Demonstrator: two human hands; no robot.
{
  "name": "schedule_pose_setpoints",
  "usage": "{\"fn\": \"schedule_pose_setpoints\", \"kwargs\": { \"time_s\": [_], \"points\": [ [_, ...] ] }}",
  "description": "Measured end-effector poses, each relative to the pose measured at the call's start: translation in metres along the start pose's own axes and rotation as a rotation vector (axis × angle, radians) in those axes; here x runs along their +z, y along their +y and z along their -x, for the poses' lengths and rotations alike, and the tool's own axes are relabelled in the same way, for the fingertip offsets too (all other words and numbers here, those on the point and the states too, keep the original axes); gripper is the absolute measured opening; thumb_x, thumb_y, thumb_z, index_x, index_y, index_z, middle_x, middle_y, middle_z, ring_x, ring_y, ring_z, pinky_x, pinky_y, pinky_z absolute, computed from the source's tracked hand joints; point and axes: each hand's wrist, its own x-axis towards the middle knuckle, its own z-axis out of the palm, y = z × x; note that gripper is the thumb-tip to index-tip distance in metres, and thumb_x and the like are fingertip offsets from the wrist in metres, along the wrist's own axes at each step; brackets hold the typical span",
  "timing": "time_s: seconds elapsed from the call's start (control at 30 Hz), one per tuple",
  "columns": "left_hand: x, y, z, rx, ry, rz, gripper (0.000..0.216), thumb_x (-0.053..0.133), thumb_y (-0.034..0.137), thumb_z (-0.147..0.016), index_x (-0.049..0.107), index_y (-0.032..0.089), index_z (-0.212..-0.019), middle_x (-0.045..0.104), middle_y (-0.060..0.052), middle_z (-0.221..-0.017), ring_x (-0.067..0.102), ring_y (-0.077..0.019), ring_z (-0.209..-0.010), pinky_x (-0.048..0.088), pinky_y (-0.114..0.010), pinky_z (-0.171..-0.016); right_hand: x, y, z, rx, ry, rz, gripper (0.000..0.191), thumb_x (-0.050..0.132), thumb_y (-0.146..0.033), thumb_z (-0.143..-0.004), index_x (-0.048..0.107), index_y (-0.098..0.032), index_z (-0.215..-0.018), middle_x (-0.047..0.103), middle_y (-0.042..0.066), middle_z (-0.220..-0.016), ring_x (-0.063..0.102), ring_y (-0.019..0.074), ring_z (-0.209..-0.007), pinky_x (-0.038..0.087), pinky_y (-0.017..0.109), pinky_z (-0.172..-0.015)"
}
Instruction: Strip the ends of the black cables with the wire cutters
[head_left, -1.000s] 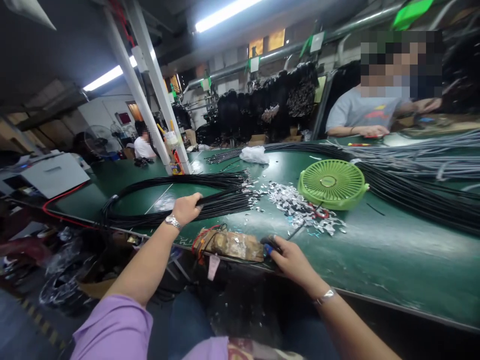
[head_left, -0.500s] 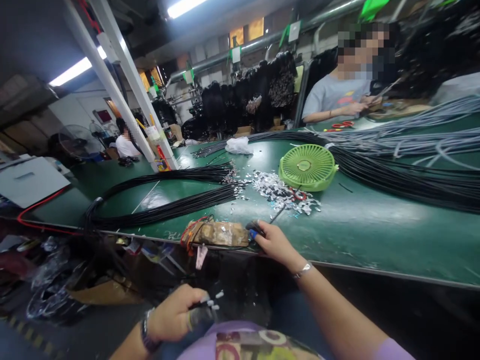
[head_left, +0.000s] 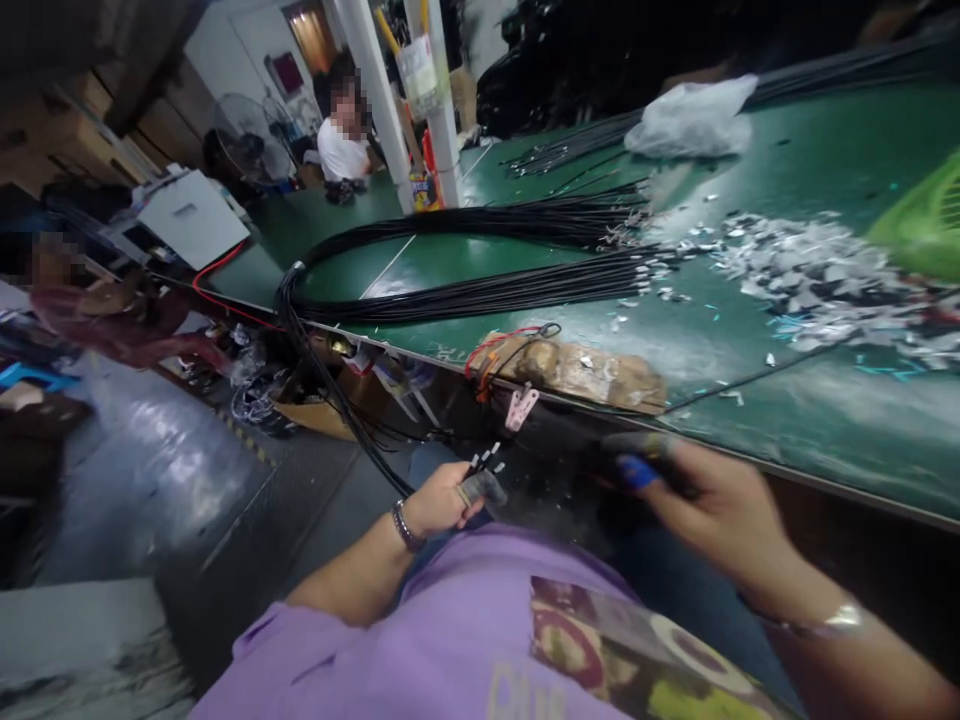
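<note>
My left hand is closed around several black cables in front of my body. White tips stick up from its grip, and the cables run back up to the bench edge. My right hand, blurred by motion, is just off the bench edge, with blue tape on the thumb and a dark cover on a finger. Whether anything is between its fingers cannot be made out. Close beyond it lies a brown taped block with red and orange wires and a pink clothespin at its left end.
Long black cable bundles curve across the green bench. White and black scraps are heaped beside a green plastic fan. A clear plastic bag lies behind. Several people sit farther off. A white post rises from the bench.
My view has swung left and down. My right hand has come away from the right end of the taped block, back toward me. My left hand keeps hold of the white-tipped cables.
</note>
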Motion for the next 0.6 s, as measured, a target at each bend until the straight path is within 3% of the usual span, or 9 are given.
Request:
{"fn": "schedule_pose_setpoints", "kwargs": {
  "time_s": [0.07,0.17,0.4,0.6],
  "points": [
    [0.002,0.0,-0.002,0.008,-0.024,-0.037,0.063,0.047,0.08,-0.065,0.044,0.017,-0.061,0.04,0.008,-0.045,0.033,-0.0033,-0.033,0.025,-0.017,-0.034,0.025,-0.008,0.008,0.031,-0.223,-0.146,0.018,0.049,-0.035,-0.08,0.06,-0.021,-0.078,0.067,0.004,-0.07,0.059,0.0169,-0.062,0.047,0.027,-0.058],
    [0.005,0.001,-0.005,0.019,-0.055,-0.112,0.06,0.047,0.076,-0.07,0.044,0.017,-0.06,0.041,0.007,-0.045,0.035,-0.0035,-0.034,0.027,-0.017,-0.036,0.055,-0.017,0.006,0.149,-0.382,-0.313,0.025,0.047,-0.04,-0.084,0.058,-0.019,-0.081,0.065,0.004,-0.072,0.057,0.0153,-0.063,0.047,0.026,-0.058],
    [0.009,0.001,-0.008,0.038,-0.058,-0.137,0.051,0.051,0.065,-0.077,0.05,0.015,-0.068,0.051,0.004,-0.052,0.044,-0.0047,-0.039,0.034,-0.017,-0.039,0.081,-0.017,0.001,0.291,-0.33,-0.574,0.031,0.057,-0.049,-0.078,0.055,-0.019,-0.072,0.055,0.0,-0.063,0.045,0.0117,-0.057,0.04,0.024,-0.052],
    [0.004,0.003,-0.016,-0.097,-0.259,0.005,0.058,0.057,0.069,-0.068,0.057,0.013,-0.081,0.06,-0.002,-0.057,0.057,-0.0107,-0.046,0.037,-0.018,-0.039,0.086,-0.013,0.009,0.39,-0.313,-0.773,0.039,0.066,-0.055,-0.071,0.057,-0.017,-0.068,0.055,-0.001,-0.061,0.039,0.0088,-0.051,0.032,0.023,-0.046]
  ]
}}
